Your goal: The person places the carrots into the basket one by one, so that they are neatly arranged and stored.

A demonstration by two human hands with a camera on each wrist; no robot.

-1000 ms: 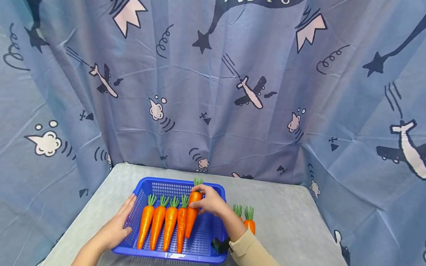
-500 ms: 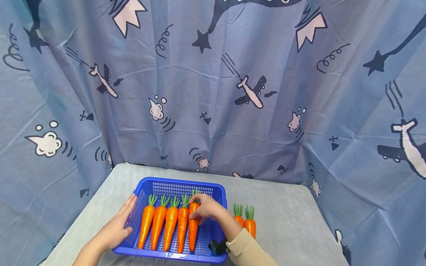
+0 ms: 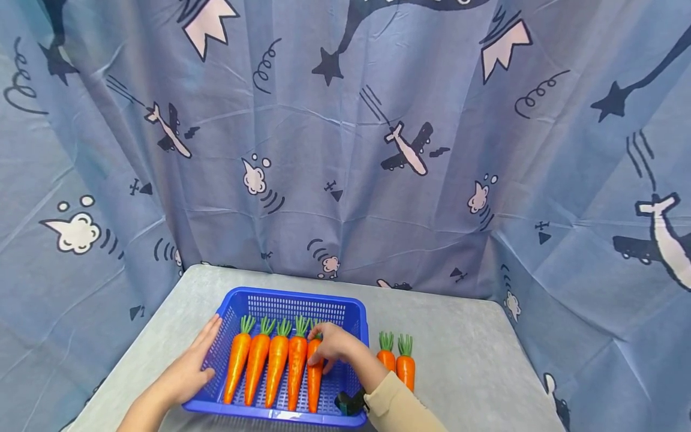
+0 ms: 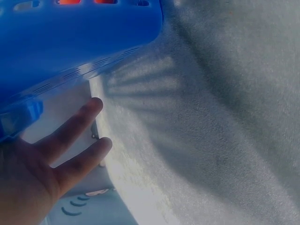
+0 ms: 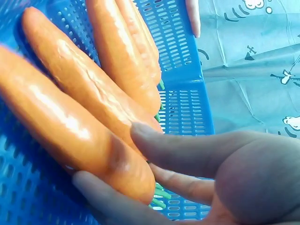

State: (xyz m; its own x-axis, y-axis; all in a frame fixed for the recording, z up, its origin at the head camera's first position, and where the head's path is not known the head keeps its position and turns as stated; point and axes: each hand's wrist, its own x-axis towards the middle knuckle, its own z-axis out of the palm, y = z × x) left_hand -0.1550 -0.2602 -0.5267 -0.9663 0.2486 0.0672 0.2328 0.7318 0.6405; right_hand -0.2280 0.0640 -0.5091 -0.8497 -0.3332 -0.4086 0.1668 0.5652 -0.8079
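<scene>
Inside the blue basket (image 3: 339,372) several orange carrots with green tops lie side by side in a row. My right hand (image 3: 336,347) reaches in over the rightmost carrot (image 3: 315,384) and holds it near its top. The right wrist view has the thumb (image 5: 183,150) and a finger on either side of that carrot (image 5: 70,126), which lies beside the adjoining carrot (image 5: 89,75). My left hand (image 3: 186,369) rests against the basket's left side with its fingers extended. In the left wrist view, spread fingers (image 4: 77,164) show below the basket wall (image 4: 79,37).
Two more carrots (image 3: 405,372) lie on the grey table (image 3: 459,354) right of the basket, partly behind the right sleeve (image 3: 402,405). A blue patterned curtain (image 3: 345,180) surrounds the table's back and sides.
The carrot in my right hand has come down and toward me, and now lies in line with the others in the basket. My left hand has stayed in place.
</scene>
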